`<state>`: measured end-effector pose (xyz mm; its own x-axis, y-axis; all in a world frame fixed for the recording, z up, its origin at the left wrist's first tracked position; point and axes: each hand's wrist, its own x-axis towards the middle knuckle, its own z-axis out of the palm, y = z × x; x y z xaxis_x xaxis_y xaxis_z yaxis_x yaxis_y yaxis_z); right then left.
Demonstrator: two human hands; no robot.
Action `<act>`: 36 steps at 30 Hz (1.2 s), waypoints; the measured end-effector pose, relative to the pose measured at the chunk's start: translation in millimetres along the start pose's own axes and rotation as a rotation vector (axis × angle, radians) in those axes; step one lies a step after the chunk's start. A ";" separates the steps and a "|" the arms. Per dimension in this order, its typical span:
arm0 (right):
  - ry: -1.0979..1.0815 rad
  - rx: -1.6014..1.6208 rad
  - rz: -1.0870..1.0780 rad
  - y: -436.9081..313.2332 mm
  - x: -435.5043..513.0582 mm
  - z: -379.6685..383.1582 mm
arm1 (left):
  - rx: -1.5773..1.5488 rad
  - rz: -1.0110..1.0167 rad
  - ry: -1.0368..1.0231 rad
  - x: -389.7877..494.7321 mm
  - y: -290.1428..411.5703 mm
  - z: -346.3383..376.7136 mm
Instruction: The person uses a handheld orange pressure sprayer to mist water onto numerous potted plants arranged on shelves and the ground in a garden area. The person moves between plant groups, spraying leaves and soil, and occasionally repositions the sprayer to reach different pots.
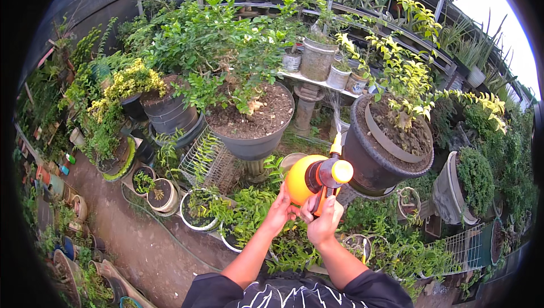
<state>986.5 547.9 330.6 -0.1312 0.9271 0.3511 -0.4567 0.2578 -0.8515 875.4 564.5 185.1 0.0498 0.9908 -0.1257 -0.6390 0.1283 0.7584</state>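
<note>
An orange pump sprayer (pixel 301 177) is held out in front of me, tilted, with its black and yellow head to the right. My right hand (pixel 322 222) wraps around its handle, thumb up. Against the lower side of the round tank, my left hand (pixel 278 213) supports it with curled fingers. A fan of water (pixel 335 110) leaves the yellow nozzle (pixel 336 143), pointing away from me. Right of the nozzle stands a large dark pot (pixel 369 155) holding a yellow-leaved shrub (pixel 403 78). Left of it, a wide grey pot (pixel 250 142) carries a leafy, white-flowered bonsai-like tree (pixel 229 49).
Small pots line a white shelf (pixel 316 82) behind the spray. A wire rack (pixel 208 159) stands below the grey pot. Low potted plants (pixel 255 216) crowd beneath my forearms. At left, a hose (pixel 163 225) runs beside the dirt path (pixel 110 219). Another wire rack (pixel 463 250) is at right.
</note>
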 end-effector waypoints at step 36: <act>0.022 0.024 -0.114 12.0 -12.8 30.8 | 0.049 0.038 -0.043 -6.9 24.8 -18.9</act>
<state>955.6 530.8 327.9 -0.0584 0.8980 0.4361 -0.4889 0.3551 -0.7968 844.8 560.1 192.6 0.0600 0.9958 -0.0698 -0.6028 0.0919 0.7926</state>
